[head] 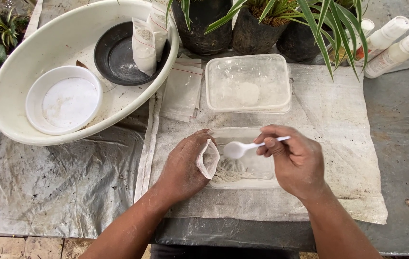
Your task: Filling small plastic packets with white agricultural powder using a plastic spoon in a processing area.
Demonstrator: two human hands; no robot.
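left hand (185,165) grip clamps small bag (209,158) | right hand (296,160) grip clamps white spoon (243,148) | grey sheet (60,182) on table

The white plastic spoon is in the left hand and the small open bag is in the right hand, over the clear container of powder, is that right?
Not quite: the hands are swapped. The head view shows the right hand holding the white plastic spoon and the left hand holding the small open bag, both over the clear container of powder.
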